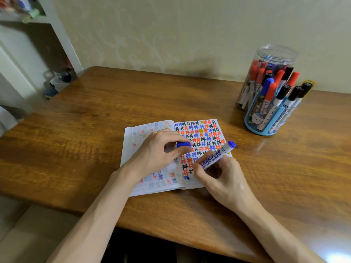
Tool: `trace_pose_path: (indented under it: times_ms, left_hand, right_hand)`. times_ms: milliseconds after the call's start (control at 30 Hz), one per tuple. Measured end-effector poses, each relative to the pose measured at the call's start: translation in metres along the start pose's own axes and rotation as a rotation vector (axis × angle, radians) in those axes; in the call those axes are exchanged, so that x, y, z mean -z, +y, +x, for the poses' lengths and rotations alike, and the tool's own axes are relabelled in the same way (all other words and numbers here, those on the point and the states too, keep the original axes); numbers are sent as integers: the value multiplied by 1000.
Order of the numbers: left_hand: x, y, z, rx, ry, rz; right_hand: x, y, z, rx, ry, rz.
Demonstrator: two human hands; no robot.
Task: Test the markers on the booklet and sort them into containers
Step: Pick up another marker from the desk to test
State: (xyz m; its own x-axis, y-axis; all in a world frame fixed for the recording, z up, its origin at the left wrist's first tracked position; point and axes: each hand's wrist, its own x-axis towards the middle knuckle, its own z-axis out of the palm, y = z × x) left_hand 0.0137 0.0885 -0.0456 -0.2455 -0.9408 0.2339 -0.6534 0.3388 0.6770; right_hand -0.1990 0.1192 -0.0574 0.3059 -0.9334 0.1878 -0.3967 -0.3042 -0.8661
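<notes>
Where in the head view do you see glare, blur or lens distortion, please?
Head view: glare whitens the table at the lower right corner; head view: the shelf at upper left is blurred and leans with wide-angle distortion; head view: the booklet and the marker in the right hand are sharp.

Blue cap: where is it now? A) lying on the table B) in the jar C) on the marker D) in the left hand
D: the left hand pinches the blue cap over the booklet, while the right hand holds the uncapped marker.
</notes>
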Motion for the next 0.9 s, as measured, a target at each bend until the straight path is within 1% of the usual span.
trace_pose_path:
  times_ms: [67, 133, 167, 233, 500, 600, 767, 900]
  left_hand:
    - [1, 1, 0, 20, 14, -31]
    - [2, 4, -1, 42, 37, -87]
    - [3, 5, -1, 51, 46, -114]
    - [4, 6, -1, 57, 44, -152]
    - [7, 7, 0, 84, 78, -172]
    - [6, 7, 0, 87, 68, -183]
    - [5, 10, 1, 82, 59, -185]
    - [4, 11, -1, 75, 45, -216]
  right_hand:
    - [3, -3, 1, -30, 52, 82]
    - [12, -8, 5, -67, 154, 198]
    - [18, -9, 8, -62, 201, 231]
    - [29, -12, 17, -50, 239, 258]
    - [32, -12, 37, 9, 117, 230]
    - [26, -7, 37, 29, 113, 225]
    - [28, -2, 36, 38, 107, 265]
    - [26, -3, 34, 26, 43, 324]
